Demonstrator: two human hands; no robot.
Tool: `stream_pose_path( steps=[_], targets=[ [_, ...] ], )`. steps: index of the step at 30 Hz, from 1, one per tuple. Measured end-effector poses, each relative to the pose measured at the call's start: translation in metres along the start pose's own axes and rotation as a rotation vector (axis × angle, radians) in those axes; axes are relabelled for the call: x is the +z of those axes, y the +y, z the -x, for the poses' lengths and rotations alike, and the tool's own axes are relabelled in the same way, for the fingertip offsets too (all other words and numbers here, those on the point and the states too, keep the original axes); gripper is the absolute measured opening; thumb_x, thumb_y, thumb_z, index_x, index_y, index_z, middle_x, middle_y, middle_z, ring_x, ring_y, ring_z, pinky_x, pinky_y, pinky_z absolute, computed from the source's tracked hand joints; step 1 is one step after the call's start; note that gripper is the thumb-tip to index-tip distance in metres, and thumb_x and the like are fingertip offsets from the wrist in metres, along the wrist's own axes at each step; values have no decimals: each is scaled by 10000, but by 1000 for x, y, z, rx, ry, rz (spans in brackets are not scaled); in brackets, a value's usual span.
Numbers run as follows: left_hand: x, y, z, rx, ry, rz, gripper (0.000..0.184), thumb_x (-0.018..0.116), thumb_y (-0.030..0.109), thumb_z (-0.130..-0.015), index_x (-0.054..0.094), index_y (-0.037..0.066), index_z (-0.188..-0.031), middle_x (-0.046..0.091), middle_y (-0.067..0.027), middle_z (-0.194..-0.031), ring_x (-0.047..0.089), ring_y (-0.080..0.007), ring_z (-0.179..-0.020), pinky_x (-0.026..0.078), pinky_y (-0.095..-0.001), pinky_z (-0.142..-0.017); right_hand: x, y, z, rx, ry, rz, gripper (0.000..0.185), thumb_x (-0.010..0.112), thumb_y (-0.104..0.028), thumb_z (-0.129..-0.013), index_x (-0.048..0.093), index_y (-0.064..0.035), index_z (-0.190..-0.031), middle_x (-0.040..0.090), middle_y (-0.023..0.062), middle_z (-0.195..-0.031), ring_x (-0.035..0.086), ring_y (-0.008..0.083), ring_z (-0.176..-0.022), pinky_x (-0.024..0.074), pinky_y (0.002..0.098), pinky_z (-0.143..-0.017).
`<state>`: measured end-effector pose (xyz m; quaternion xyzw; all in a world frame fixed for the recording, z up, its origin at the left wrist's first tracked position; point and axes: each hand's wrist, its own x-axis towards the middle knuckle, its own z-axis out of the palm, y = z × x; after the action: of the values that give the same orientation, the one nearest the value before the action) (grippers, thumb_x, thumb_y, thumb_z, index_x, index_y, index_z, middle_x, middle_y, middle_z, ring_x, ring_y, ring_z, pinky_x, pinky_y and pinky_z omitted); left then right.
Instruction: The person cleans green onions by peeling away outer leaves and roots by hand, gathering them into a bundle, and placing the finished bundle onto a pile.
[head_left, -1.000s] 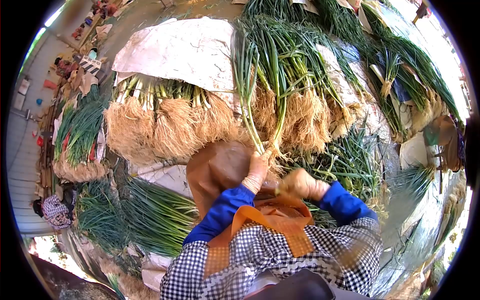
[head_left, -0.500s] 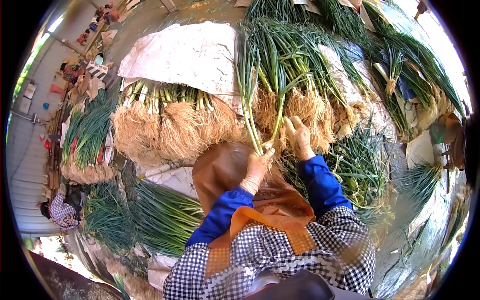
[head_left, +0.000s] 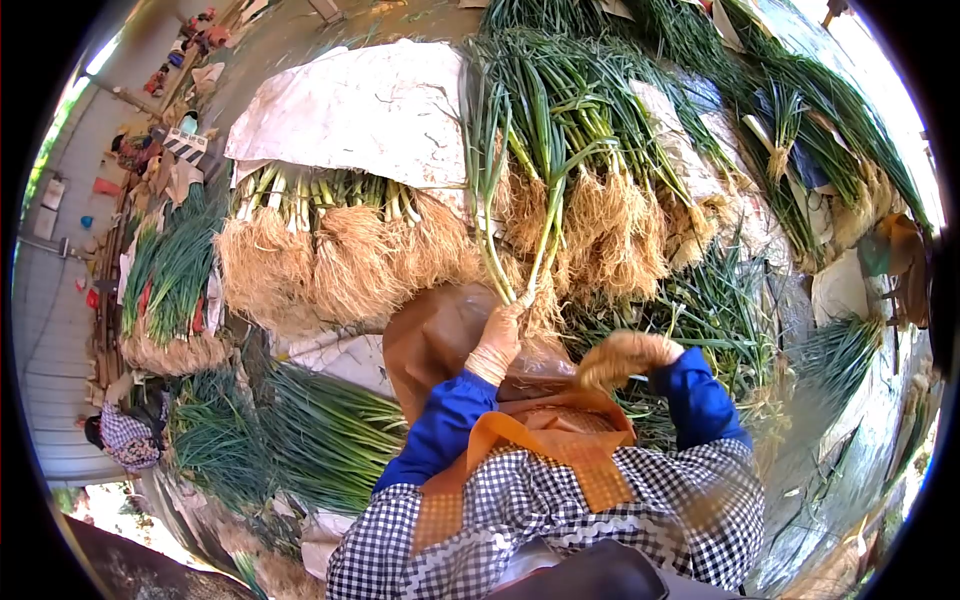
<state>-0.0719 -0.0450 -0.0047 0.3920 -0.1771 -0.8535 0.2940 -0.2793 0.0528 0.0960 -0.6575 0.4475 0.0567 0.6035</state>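
The held green onions (head_left: 551,215) stand with their pale lower ends in the fingers of the left hand (head_left: 498,338), their leaves running forward and away from the fingertips, their tan roots (head_left: 542,312) hanging just to the right of them. The left fingers are closed around the stalks just above those roots. The right hand (head_left: 625,358) is nearer the body and to the right of the left fingers, apart from them; it is blurred, its fingers look bent, and whether they grip anything cannot be told. Beneath and between the hands lies a brown apron (head_left: 430,335). Beyond the left fingertips, slightly to the right, rest root-heavy onion bundles (head_left: 615,235), roots toward the person. Forward and left of the same fingers, more bundles (head_left: 355,255) lie partly under a pale sheet (head_left: 360,110). Loose green leaves (head_left: 715,315) spread beside the right fingers, on their outer side. Left of the left hand, a leafy pile (head_left: 325,435) reaches toward the blue sleeve (head_left: 430,425). Much farther left sits another person (head_left: 128,435) in a patterned top.
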Motion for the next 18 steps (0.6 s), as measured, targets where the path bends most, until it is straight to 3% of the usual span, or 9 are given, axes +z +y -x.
stream_pose_path(
  steps=[1, 2, 4, 5, 6, 10, 11, 14, 18],
  targets=[
    [4, 4, 4, -27, -28, 35, 239, 573, 165, -843, 605, 10, -1022, 616, -36, -792, 563, -110, -638, 438, -216, -480, -22, 24, -36, 387, -151, 10, 420, 428, -406, -905, 482, -165, -1245, 596, 54, -1081, 586, 196, -858, 494, 294, -680],
    [9, 7, 8, -2, -63, -3, 242, 578, 168, -836, 610, 12, -1018, 619, -41, -843, 562, -106, -701, 443, -197, -554, -33, 19, -37, 416, 215, -158, 464, 450, -436, -886, 488, -109, -1212, 595, 87, -1072, 586, 211, -887, 487, 315, -714],
    [2, -4, -8, 54, -73, -99, 242, 567, 141, -840, 595, 18, -1046, 619, -24, -859, 568, -96, -703, 457, -204, -556, -54, 8, -39, 201, 973, -437, 582, 494, -496, -848, 502, 4, -1146, 595, 152, -1053, 585, 241, -946, 474, 356, -782],
    [-1, -5, -13, 114, -71, -197, 249, 557, 114, -843, 580, 25, -1075, 619, -6, -875, 575, -86, -705, 472, -211, -558, -67, 14, -62, 109, 1147, -251, 613, 530, -553, -802, 554, 0, -1065, 623, 158, -927, 596, 259, -871, 466, 374, -784],
    [0, -2, -7, 89, -74, -222, 217, 568, 120, -838, 586, 41, -1039, 597, 19, -817, 557, -76, -676, 459, -202, -548, -79, 18, -87, 181, 1178, -189, 544, 535, -525, -815, 580, -13, -996, 624, 146, -837, 596, 254, -798, 466, 371, -727],
    [12, 7, 3, 117, 52, -41, 186, 632, 183, -805, 592, 37, -913, 483, 53, -659, 417, -32, -589, 358, -191, -513, -90, 36, -127, 25, 1379, 6, 375, 530, -410, -850, 579, -50, -757, 566, 146, -630, 553, 342, -614, 436, 426, -578],
    [12, 4, -3, 117, 52, -39, 186, 632, 183, -805, 592, 37, -913, 483, 53, -659, 417, -32, -589, 358, -191, -513, -85, 35, -124, 157, 1386, 120, 391, 478, -408, -873, 587, -50, -761, 587, 140, -635, 574, 335, -611, 450, 425, -563],
    [27, -11, -8, 92, 88, -156, 103, 619, 76, -796, 592, 44, -890, 577, 1, -700, 563, -107, -602, 447, -205, -494, -63, 37, -115, 437, 1235, 304, 423, 380, -421, -898, 603, -83, -775, 619, 125, -643, 624, 303, -641, 492, 409, -567],
    [25, -21, -11, 37, 71, -145, 88, 583, 92, -823, 598, 11, -854, 597, -37, -701, 581, -128, -612, 479, -231, -541, -10, 33, -86, 368, 1276, 435, 347, 434, -385, -887, 535, -115, -695, 572, 62, -522, 563, 239, -428, 446, 343, -385]
  ],
)
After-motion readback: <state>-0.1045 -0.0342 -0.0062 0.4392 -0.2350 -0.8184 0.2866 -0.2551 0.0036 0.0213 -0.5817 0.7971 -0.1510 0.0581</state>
